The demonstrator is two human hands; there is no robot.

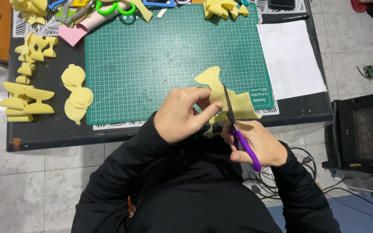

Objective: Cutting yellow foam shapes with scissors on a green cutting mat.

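Our left hand (182,114) pinches a yellow foam sheet (221,97) between thumb and fingertips, holding it up over the near edge of the green cutting mat (160,56). Our right hand (257,144) is closed around the purple handles of the scissors (238,133) — the dark blades run up across the foam, their tips partway into it. The foam piece is irregular, with a rounded lobe at the top and a wider flap to the right, and it hangs just above the front rim of the dark bench (48,129).

Further out, on the left of the mat, two flat yellow cut-outs (76,92) lie on the bench, and beyond them a cluster of folded yellow foam shapes (24,97). At the far edge we see more yellow scraps (221,8), a pink sheet (76,32) and green-handled scissors (117,8). To the right of the mat lies a white printed paper (290,58). Black sleeves cover both arms.
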